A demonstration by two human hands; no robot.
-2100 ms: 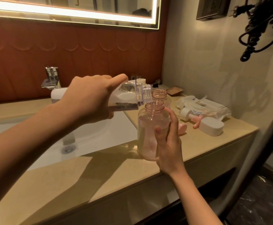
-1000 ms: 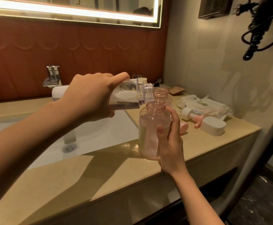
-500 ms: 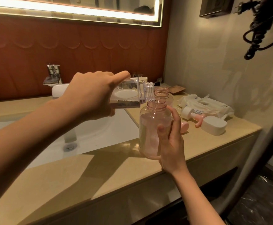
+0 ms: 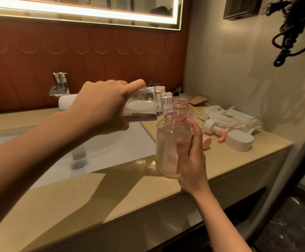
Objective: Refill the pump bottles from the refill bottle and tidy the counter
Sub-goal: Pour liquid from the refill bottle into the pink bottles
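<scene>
Left grip (image 4: 102, 106) clasps the clear squarish plastic refill bottle (image 4: 144, 105), tipped level, neck at the mouth of the round translucent pink pump bottle (image 4: 168, 142) my right grip (image 4: 191, 164) holds by its side on the beige stone tabletop (image 4: 75, 206); both seem light, stiff, likely slick.

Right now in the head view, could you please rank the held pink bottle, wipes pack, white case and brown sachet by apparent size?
1. held pink bottle (nearest, so unsure versus pack)
2. wipes pack
3. white case
4. brown sachet
</scene>
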